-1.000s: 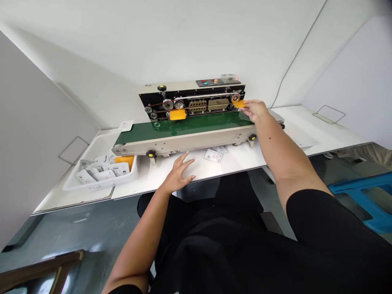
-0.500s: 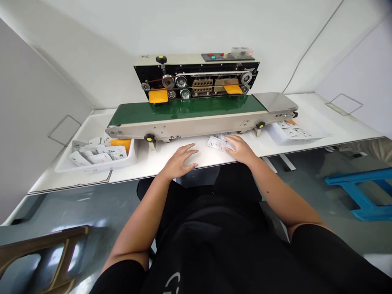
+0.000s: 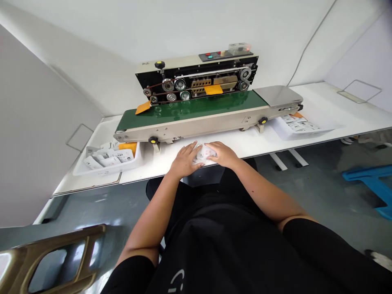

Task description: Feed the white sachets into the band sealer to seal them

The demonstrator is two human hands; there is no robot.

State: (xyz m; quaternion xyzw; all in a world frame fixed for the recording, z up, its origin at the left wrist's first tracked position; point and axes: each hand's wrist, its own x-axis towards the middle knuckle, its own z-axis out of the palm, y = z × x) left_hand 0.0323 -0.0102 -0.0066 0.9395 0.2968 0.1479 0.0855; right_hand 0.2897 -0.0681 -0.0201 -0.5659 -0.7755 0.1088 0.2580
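Observation:
A small bunch of flat white packets (image 3: 202, 153) with printed text lies at the table's front edge, between my hands. My left hand (image 3: 186, 160) is curved around the bunch's left side, thumb near the edge and fingers beyond. From the right, my right hand (image 3: 223, 154) closes on the same packets, its fingers covering part of them. Behind my hands stands a band sealing machine (image 3: 196, 77) with a green conveyor belt (image 3: 190, 112). One orange pouch (image 3: 213, 90) is at its heating blocks, and another orange pouch (image 3: 143, 108) tilts at the belt's left end.
To the left, a white bin (image 3: 105, 169) contains several white packets and an orange one. Another white bin (image 3: 289, 133) with packets sits under the machine's right end. A brown stool (image 3: 94, 253) and a blue stool (image 3: 367, 179) stand on the floor.
My right hand has moved left with the packets, and my left hand has come up against them. Both orange pouches have travelled left along the machine. The view has shifted slightly.

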